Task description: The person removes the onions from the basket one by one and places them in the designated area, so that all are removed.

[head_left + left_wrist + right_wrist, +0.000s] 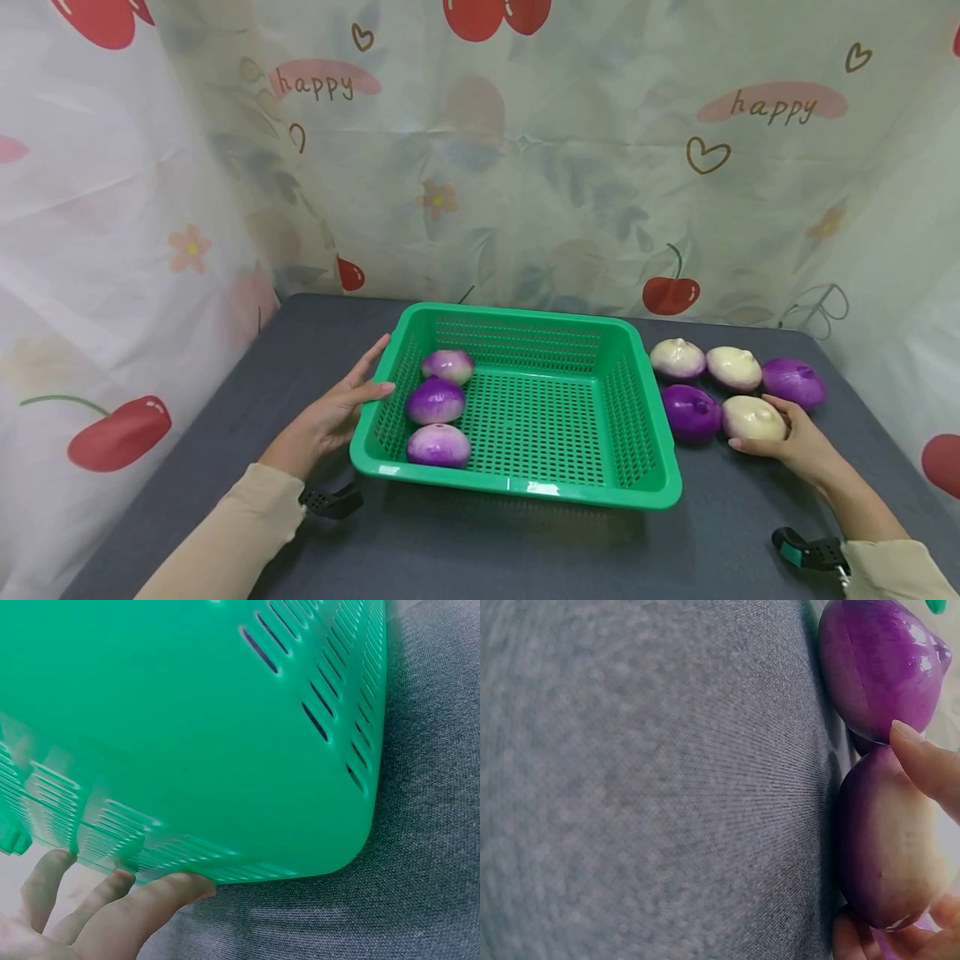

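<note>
My right hand (806, 442) holds a pale onion (753, 418) with purple on its side, thumb on the near side and fingers at the far side. In the right wrist view, thumb and fingers span this onion (892, 840), which sits on the table next to a purple onion (881, 671). My left hand (333, 421) touches the left side of a green perforated basket (517, 492), its fingers fairly straight. The left wrist view has its fingertips (180, 885) against the basket's outer wall (187, 750). Three purple-and-white onions (435, 402) lie along the basket's left side.
Right of the basket, a dark purple onion (690, 414), two pale onions (733, 368) and another purple onion (793, 383) sit close around the held one. A grey cloth covers the table (480, 550). A patterned curtain (525, 167) hangs behind, with a thin cord (817, 308) at right.
</note>
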The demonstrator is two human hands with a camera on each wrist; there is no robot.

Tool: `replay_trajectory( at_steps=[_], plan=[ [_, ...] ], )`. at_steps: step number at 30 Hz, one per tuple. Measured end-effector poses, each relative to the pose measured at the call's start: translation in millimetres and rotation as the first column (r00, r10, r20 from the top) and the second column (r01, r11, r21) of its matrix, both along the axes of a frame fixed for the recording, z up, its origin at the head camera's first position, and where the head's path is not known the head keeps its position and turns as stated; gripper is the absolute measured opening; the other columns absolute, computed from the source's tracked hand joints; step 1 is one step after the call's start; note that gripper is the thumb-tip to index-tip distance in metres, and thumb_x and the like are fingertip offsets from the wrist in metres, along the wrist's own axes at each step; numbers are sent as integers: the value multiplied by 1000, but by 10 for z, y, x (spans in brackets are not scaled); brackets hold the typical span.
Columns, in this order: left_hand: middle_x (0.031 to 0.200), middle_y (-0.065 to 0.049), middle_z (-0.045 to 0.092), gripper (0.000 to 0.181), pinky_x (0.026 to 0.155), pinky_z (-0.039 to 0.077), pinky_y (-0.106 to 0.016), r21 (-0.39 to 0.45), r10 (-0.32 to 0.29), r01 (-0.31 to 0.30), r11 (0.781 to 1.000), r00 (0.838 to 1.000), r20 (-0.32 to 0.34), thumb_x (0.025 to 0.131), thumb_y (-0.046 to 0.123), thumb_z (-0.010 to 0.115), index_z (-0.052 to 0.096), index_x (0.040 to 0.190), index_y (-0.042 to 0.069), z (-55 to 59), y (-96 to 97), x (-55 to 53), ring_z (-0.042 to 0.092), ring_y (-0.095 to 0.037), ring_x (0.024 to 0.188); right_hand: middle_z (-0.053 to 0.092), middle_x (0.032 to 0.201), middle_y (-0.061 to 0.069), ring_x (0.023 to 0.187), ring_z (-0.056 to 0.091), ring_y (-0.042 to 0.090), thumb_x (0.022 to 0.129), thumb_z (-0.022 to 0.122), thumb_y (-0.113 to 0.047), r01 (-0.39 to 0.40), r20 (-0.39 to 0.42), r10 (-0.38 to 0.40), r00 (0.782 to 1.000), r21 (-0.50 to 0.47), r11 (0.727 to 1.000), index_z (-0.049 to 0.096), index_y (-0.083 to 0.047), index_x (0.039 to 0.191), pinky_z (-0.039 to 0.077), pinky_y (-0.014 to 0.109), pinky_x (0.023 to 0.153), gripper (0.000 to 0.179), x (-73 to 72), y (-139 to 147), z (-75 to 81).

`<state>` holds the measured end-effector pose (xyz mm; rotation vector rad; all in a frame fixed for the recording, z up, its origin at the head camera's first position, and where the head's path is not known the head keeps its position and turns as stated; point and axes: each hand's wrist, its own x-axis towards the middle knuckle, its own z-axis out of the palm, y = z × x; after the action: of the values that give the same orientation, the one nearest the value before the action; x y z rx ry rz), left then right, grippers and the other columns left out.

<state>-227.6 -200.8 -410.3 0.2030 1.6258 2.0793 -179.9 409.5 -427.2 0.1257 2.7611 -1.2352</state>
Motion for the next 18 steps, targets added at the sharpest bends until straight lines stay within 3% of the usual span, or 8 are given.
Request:
replay_trajectory(
  at_steps=[4, 7, 9, 11, 18],
  plan=[
    [162, -15, 2, 83, 100, 37, -65, 3, 1, -1, 1000, 1000, 4, 98, 8, 54, 6, 152, 49, 11, 5, 7, 20, -49, 141, 16, 144, 44, 123, 31, 50, 86, 73, -29, 10, 15, -10, 1000, 0, 1000, -2, 15, 147, 35, 16, 75, 107, -8, 11, -1],
    [162, -15, 2, 83, 100, 37, -66, 2, 1, -1, 1000, 1000, 7, 98, 8, 53, 6, 152, 49, 12, 6, 12, 19, -49, 141, 13, 144, 45, 126, 27, 52, 86, 73, -31, 20, 27, -20, 999, -2, 1000, -3, 14, 148, 40, 38, 92, 107, -12, 23, -2],
    [162, -14, 2, 83, 100, 37, -66, 0, 1, -1, 1000, 1000, 6, 98, 8, 53, 6, 152, 49, 11, 5, 13, 20, -49, 141, 11, 145, 46, 128, 24, 54, 87, 72, -31, 21, 31, -21, 999, -8, 1000, -4, 13, 148, 34, 57, 98, 106, -16, 34, 3],
    [162, -14, 2, 83, 100, 37, -65, -1, 0, 0, 1000, 1000, 4, 98, 8, 53, 6, 152, 49, 10, 3, 11, 20, -49, 142, 10, 144, 47, 129, 20, 56, 89, 70, -30, 16, 28, -15, 1000, -27, 1000, -4, 13, 148, 25, 67, 100, 104, -20, 51, 15],
    [162, -14, 2, 82, 101, 36, -66, 7, -5, 5, 1000, 1000, 2, 98, 8, 53, 6, 152, 48, 20, 1, 7, 18, -49, 142, 14, 143, 48, 131, 19, 59, 93, 64, -31, -18, 37, 20, 999, -70, 997, -1, 13, 148, 21, 72, 102, 96, -46, 81, 137]
  ],
)
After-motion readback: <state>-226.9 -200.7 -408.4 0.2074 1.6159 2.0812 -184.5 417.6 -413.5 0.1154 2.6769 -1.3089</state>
